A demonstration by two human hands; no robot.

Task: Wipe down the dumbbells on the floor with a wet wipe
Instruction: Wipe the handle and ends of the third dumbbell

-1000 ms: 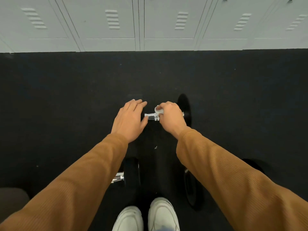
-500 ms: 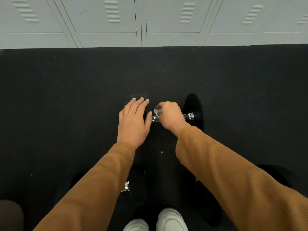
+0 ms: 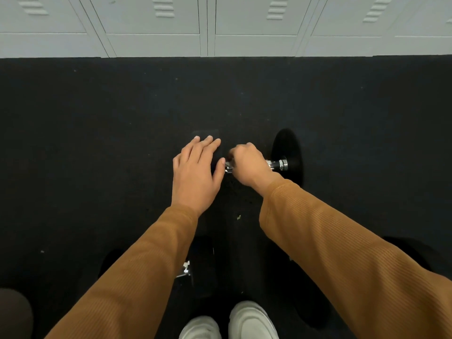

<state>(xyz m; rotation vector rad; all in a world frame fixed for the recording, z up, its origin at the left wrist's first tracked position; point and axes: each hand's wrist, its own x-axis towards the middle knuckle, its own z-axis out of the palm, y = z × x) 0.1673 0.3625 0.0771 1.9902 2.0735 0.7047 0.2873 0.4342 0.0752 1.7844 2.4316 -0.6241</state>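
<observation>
A black dumbbell with a chrome handle [image 3: 278, 164] lies crosswise on the dark floor. Its right head [image 3: 287, 156] shows; my left hand [image 3: 197, 173] lies flat with spread fingers over the left head and hides it. My right hand [image 3: 248, 165] is closed around the handle's middle; the wet wipe seen earlier is hidden inside the fist. A second dumbbell [image 3: 187, 270] lies nearer me, mostly hidden under my left forearm, with only a chrome bit and a black head showing.
Grey metal lockers [image 3: 208, 25] line the far edge of the black rubber floor [image 3: 97, 143]. My white shoes [image 3: 249, 319] stand at the bottom centre. Further black weight heads [image 3: 313, 309] lie under and beside my right arm. A brown shape [image 3: 14, 314] sits bottom left.
My right hand has slid left along the handle toward my left hand, uncovering the chrome right end. The white wipe, visible a second ago, is now hidden in the fist.
</observation>
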